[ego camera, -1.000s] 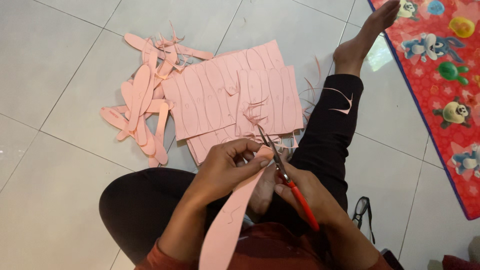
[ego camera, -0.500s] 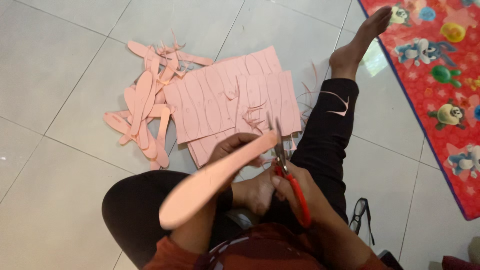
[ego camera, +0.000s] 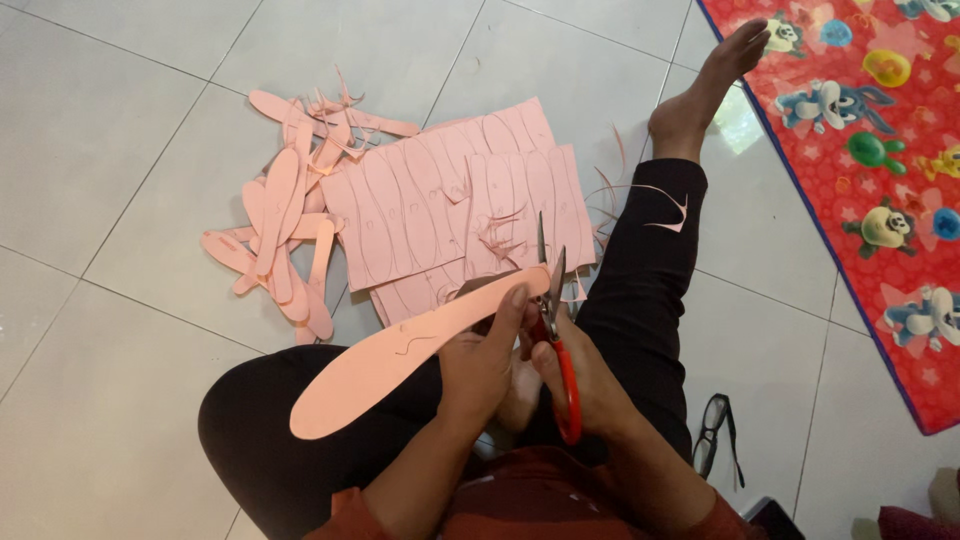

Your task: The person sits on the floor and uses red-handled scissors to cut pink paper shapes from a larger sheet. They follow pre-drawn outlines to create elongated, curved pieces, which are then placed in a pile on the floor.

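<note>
I sit on a tiled floor with my legs in black trousers. My left hand point(ego camera: 480, 362) holds a long pink foam cut-out point(ego camera: 400, 358) shaped like an elongated oval, pointing down-left across my knee. My right hand point(ego camera: 580, 385) grips red-handled scissors point(ego camera: 552, 320) whose blades are apart and touch the cut-out's upper right tip. Just beyond my hands lie pink foam sheets point(ego camera: 450, 205) marked with oval outlines.
A heap of finished pink cut-outs and thin trimmings point(ego camera: 285, 225) lies left of the sheets. My bare foot point(ego camera: 712, 75) stretches toward a red cartoon play mat point(ego camera: 880, 150) at the right. Black glasses point(ego camera: 715, 435) lie on the tiles by my right hip.
The pink cut-out has swung from hanging down in front of me to pointing out to the left. The scissors have moved onto its upper right tip with blades apart.
</note>
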`<action>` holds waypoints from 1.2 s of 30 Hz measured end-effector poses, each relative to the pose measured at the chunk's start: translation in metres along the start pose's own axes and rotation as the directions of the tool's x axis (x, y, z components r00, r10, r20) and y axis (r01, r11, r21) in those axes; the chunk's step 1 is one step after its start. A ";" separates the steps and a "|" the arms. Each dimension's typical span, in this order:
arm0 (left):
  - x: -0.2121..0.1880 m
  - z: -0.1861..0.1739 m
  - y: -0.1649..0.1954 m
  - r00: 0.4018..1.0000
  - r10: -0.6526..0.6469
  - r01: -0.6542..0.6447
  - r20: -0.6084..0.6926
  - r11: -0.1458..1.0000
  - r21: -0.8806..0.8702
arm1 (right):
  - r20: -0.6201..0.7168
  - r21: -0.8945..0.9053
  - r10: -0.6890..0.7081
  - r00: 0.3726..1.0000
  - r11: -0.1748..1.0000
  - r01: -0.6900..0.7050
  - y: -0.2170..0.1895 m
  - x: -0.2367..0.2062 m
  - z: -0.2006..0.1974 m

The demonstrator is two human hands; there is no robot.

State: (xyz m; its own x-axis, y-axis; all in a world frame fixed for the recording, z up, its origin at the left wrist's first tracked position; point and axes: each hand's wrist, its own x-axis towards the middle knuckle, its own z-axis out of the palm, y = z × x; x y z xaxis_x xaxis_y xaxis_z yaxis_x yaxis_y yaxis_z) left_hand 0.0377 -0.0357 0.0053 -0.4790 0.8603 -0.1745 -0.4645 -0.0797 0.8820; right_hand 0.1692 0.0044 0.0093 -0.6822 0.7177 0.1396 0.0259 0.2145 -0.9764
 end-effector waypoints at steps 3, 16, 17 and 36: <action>0.000 0.000 0.003 1.000 -0.013 0.013 -0.009 1.000 0.002 | 0.010 -0.055 0.063 0.998 0.997 -0.062 -0.002 -0.002 0.000; 0.003 -0.010 0.012 0.999 -0.048 0.049 0.020 0.998 -0.045 | 0.003 -0.013 0.215 0.977 0.977 -0.215 -0.008 -0.008 0.002; 0.003 -0.010 0.012 0.998 -0.054 0.054 0.016 0.998 -0.041 | 0.010 -0.002 0.217 0.976 0.976 -0.217 -0.008 -0.008 0.001; 0.007 -0.007 0.018 0.999 0.014 -0.009 0.051 0.995 -0.103 | 0.058 -0.090 0.166 0.984 0.983 -0.161 -0.002 -0.009 -0.006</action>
State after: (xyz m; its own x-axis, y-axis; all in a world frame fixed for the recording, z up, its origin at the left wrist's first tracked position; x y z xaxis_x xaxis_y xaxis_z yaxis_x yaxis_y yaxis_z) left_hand 0.0208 -0.0348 0.0171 -0.4465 0.8838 -0.1396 -0.5344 -0.1384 0.8338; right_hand 0.1791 0.0016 0.0105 -0.7094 0.7039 -0.0342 0.2007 0.1552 -0.9673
